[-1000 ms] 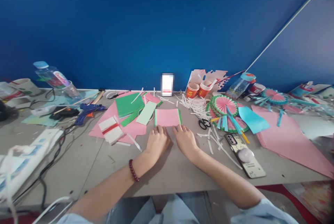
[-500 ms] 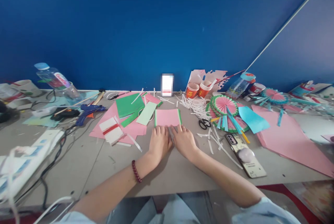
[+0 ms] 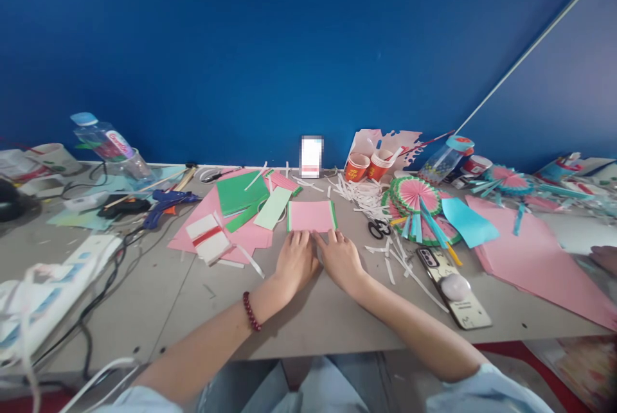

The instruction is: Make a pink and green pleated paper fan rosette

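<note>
A pink sheet of paper (image 3: 312, 216) with green side edges lies flat on the table in front of me. Both hands are at its near edge, side by side. The fingers of my left hand (image 3: 297, 260) are bent together over that edge, with the thumb mostly hidden beneath. My right hand (image 3: 340, 261) presses the same edge close by, its fingers gripping the paper. What the fingertips cover of the edge cannot be seen. Left of the sheet lie a pale green paper strip (image 3: 272, 207) and a green sheet (image 3: 241, 191).
Black-handled scissors (image 3: 378, 228), white paper scraps (image 3: 366, 200) and pleated paper fans (image 3: 415, 196) lie to the right, with a phone (image 3: 454, 288) nearer. A blue glue gun (image 3: 168, 206) and power strip (image 3: 62, 297) sit left. Another person's hand (image 3: 605, 257) shows at the right edge.
My hands keep almost the same place at the paper's near edge. The view has shifted slightly. Another person's hand has come in at the far right.
</note>
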The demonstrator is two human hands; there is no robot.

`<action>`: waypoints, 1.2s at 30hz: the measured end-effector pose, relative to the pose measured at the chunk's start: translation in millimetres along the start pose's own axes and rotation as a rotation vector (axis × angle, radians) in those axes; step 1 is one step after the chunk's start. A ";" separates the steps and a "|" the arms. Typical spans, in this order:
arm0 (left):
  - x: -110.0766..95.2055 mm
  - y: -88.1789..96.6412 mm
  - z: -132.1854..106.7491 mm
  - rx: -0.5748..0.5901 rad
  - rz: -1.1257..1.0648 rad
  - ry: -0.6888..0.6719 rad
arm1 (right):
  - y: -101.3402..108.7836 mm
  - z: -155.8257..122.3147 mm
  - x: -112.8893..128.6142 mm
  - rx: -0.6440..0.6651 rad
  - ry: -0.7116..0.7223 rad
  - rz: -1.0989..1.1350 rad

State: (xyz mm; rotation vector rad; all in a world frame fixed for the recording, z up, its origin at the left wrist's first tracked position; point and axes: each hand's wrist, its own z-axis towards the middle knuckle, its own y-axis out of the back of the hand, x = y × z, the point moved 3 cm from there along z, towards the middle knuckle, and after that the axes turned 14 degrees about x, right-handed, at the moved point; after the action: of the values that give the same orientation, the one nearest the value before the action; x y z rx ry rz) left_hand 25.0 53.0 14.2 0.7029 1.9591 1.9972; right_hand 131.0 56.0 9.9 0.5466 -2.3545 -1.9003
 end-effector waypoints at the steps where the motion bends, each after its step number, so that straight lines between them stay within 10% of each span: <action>1: -0.9 0.0 -0.1 0.003 0.005 0.005 | 0.6 0.0 -0.2 0.008 0.002 0.006; 36: 9.0 1.9 -2.3 -0.041 -0.106 0.056 | 0.9 5.9 -13.7 -0.010 -0.011 0.006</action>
State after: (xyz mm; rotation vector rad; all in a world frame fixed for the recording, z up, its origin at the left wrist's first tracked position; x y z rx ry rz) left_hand 16.4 55.5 17.5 0.5272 1.9379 2.0082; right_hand 142.1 66.0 11.7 0.5289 -2.3491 -1.9163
